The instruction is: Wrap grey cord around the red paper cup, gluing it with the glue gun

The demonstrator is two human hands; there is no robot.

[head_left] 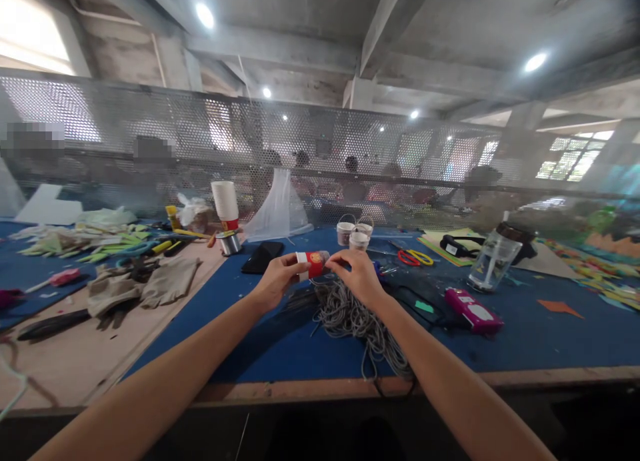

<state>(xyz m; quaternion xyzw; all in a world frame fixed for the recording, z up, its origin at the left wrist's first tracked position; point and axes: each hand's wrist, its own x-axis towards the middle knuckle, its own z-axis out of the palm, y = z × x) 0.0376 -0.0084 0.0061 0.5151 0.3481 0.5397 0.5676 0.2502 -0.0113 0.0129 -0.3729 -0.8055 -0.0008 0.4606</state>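
Note:
A small red-and-white paper cup (315, 265) lies on its side in the air, held between the thumb and fingers of my left hand (273, 281). At the cup's right end, the fingertips of my right hand (359, 275) are pinched together; what they hold, if anything, is too small to make out. Beneath my right hand a heap of grey cord (350, 314) spreads over the blue mat (240, 354) and hangs at the table edge. Just beyond my hands stand several little white cups with thin loop handles (359, 240).
Left of centre are a black phone (263, 257), a metal tin (231, 243) and stacked paper cups (225, 202). Work gloves (170, 282) lie farther left. Red-and-yellow scissors (415, 257), a clear tumbler (493, 261) and a magenta device (473, 310) occupy the right. A perforated screen (320, 154) stands behind.

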